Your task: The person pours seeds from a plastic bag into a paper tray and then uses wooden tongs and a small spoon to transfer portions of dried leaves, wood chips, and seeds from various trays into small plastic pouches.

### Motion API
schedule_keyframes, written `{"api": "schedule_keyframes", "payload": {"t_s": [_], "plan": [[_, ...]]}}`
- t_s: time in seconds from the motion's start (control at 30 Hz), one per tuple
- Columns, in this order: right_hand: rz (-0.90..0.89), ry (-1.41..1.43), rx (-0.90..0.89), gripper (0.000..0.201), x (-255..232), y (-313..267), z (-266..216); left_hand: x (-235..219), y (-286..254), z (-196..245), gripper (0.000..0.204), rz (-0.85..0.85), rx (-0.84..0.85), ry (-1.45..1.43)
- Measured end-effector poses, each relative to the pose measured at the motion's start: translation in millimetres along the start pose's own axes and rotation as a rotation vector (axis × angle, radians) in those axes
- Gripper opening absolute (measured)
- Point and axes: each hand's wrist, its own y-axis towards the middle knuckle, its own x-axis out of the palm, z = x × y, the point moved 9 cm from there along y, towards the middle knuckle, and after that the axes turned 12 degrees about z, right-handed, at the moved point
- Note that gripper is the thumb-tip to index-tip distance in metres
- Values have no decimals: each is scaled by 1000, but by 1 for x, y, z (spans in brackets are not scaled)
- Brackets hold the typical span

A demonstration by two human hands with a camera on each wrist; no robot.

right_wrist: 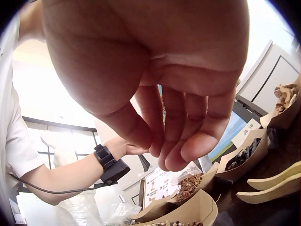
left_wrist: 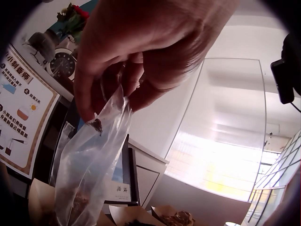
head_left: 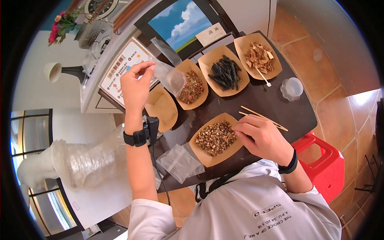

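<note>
My left hand (head_left: 136, 85) is raised over the far left of the table and pinches the top of a clear plastic bag (left_wrist: 94, 155). The bag slants down over a paper tray of reddish dried herb bits (head_left: 192, 90), and a dark flake clings near its mouth. My right hand (head_left: 262, 137) hovers at the right side of a paper tray of chopped brown pieces (head_left: 216, 138). Its fingers are curled, thumb and fingertips bunched together (right_wrist: 155, 146), with nothing showing between them.
Trays of dark dried strips (head_left: 225, 73) and tan dried slices (head_left: 260, 60) stand at the back. An unfilled paper tray (head_left: 161, 108), flat clear bags (head_left: 180, 164), wooden tongs (head_left: 264, 118) and a small plastic cup (head_left: 292, 89) are around. A red stool (head_left: 326, 168) stands right.
</note>
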Motion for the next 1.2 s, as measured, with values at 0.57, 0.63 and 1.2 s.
{"api": "schedule_keyframes", "payload": {"t_s": [0.57, 0.63, 1.2], "plan": [[14, 8, -10, 14, 0, 0, 1, -4, -10, 13, 17, -10, 84, 100], [1, 2, -6, 14, 1, 0, 2, -10, -10, 16, 18, 31, 69, 63], [-32, -2, 18, 13, 11, 2, 0, -27, -28, -15, 16, 116, -114, -192]]}}
